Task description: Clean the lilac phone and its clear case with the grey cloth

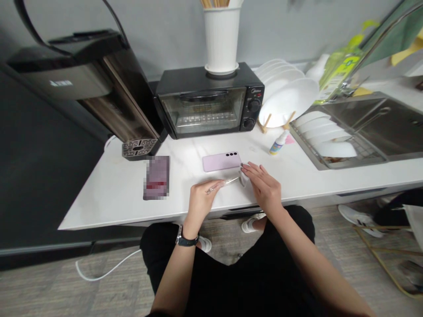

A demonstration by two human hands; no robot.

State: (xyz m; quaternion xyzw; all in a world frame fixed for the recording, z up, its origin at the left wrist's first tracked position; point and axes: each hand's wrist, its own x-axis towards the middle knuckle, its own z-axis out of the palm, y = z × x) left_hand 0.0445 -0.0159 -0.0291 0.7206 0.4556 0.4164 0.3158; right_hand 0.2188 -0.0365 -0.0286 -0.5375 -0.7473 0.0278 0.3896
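Observation:
My left hand pinches one end of a thin, see-through piece that looks like a clear phone case seen nearly edge-on. At its other end, my right hand presses a small white wipe or tissue against it, the fingers close together. Just behind both hands a lilac phone lies on the white counter, its back with the camera lenses facing up. A small white spray bottle stands to the right, with a pink piece beside it.
On the left lies a dark, pixelated flat object, near a tall drink dispenser. A toaster oven carries a white pot. Racked plates and a sink with white bowls are at the right.

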